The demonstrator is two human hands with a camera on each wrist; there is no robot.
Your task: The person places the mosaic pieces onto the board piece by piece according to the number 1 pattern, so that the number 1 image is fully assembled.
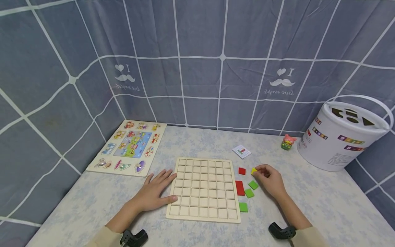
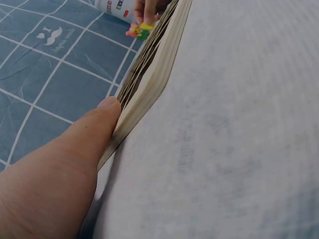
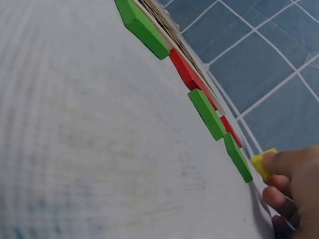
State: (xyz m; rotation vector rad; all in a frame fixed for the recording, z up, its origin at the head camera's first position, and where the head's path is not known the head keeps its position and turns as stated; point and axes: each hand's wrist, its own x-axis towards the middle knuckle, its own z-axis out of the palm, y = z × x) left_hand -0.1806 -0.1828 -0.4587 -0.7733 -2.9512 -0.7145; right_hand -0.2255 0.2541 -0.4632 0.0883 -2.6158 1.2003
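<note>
We see a yellow piece point(image 1: 253, 170) pinched in the R hand point(image 1: 271, 180) – long axis unclear – R of the gridded wooden board point(image 1: 204, 193) w/ a small red tile point(image 1: 242, 171) btwn, the L hand point(image 1: 155, 192), farther from it, resting fingers spread at the board's L edge.

Grid board point(image 1: 203, 190): pale wood, squared
Loose tiles point(image 1: 249, 193): three green, two red
Small tile point(image 1: 253, 170): yellow
Counter point(image 1: 197, 144): whitish, mottled blue
Backdrop cloth point(image 1: 200, 79): grey-blue, white grid lines
Bucket point(image 1: 333, 140): white, multicoloured strips
Figurine point(image 1: 288, 141): pink over green
Sleeves point(image 1: 104, 237): beige
</note>
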